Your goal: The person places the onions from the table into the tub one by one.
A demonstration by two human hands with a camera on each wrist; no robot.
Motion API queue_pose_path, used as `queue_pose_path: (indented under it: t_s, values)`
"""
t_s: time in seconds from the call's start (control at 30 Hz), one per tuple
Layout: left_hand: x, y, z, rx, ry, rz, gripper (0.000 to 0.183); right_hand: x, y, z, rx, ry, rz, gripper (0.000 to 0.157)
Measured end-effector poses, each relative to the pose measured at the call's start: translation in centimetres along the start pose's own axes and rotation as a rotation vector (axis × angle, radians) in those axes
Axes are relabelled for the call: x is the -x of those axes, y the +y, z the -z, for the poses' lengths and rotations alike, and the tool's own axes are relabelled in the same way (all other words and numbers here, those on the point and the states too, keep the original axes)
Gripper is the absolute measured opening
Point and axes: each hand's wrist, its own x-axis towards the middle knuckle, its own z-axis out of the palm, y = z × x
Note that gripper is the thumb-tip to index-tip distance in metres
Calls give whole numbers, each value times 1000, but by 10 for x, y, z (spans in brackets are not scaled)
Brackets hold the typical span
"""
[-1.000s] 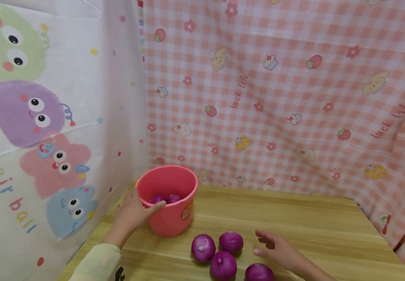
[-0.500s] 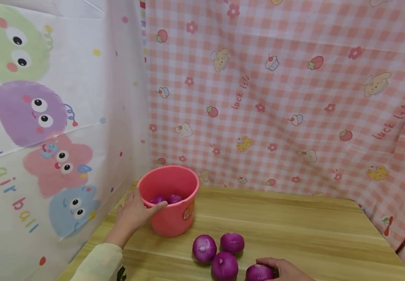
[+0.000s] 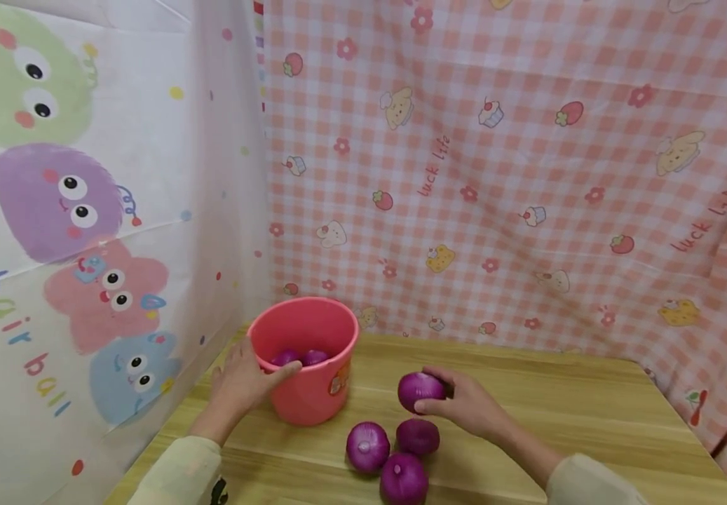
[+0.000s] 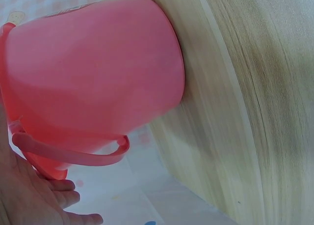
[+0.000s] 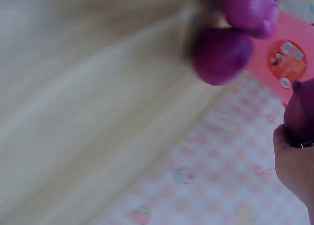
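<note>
A pink bucket (image 3: 313,403) stands upright at the table's left, with purple onions (image 3: 316,357) visible inside. My left hand (image 3: 239,382) rests against its near-left rim, thumb along the front edge. In the left wrist view, straight fingers (image 4: 64,198) extend past the bucket's side near its handle (image 4: 73,154). My right hand (image 3: 470,405) grips a purple onion (image 3: 415,391) between thumb and fingers, to the right of the bucket. Three more onions lie close together in front: a left one (image 3: 368,447), a back one (image 3: 418,436) and a near one (image 3: 404,480).
The wooden table (image 3: 527,382) reaches back to a pink checked cloth (image 3: 514,161). A white cloth with cartoon figures (image 3: 224,175) hangs along the left side. A small dark object (image 3: 219,491) shows beside the left sleeve.
My right hand came down to the nearest-right onion, took hold of it, and brought it up and left, beyond the other onions. The left hand stays at the bucket.
</note>
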Motion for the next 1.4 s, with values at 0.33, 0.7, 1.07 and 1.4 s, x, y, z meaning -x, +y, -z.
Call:
queue_pose_path:
  t_s: [0.33,0.7,1.07,1.4]
  values:
    - [0,1,-2,-7,-10,9,125,-80,-67,-30,43,107,79,58]
    - [0,9,-6,-2,-3,-10,122,-121,-99,-53,46,83,-5,91]
    - [1,9,0,6,-13,10,121,-106,-59,-36,65,120,-27,82]
    - [0,1,1,-1,-18,26,123,-67,5,-25,105,42,-52,82]
